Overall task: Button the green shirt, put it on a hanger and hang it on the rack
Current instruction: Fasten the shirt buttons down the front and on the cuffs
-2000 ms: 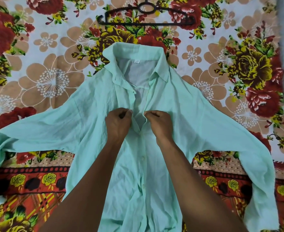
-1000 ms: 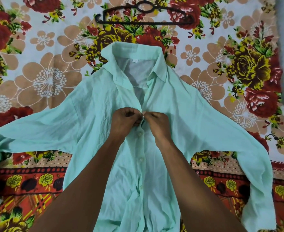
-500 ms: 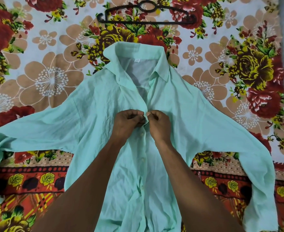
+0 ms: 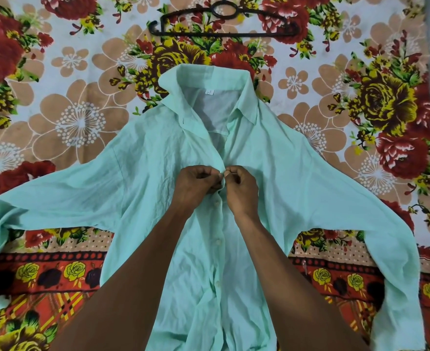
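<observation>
At frame center, the left hand (image 4: 196, 184) and right hand (image 4: 239, 187) pinch the front edges of a green shirt (image 4: 310, 183) together. It lies on a floral sheet (image 4: 77, 117), a black hanger (image 4: 224, 21) at top center.

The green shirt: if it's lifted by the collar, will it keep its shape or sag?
The green shirt will probably sag: the cloth is thin, creased and lies limp. Its spread sleeves would likely trail. The collar looks slightly firmer and may keep its fold.

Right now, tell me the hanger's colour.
Black; the hanger shows best in the head view.
</observation>
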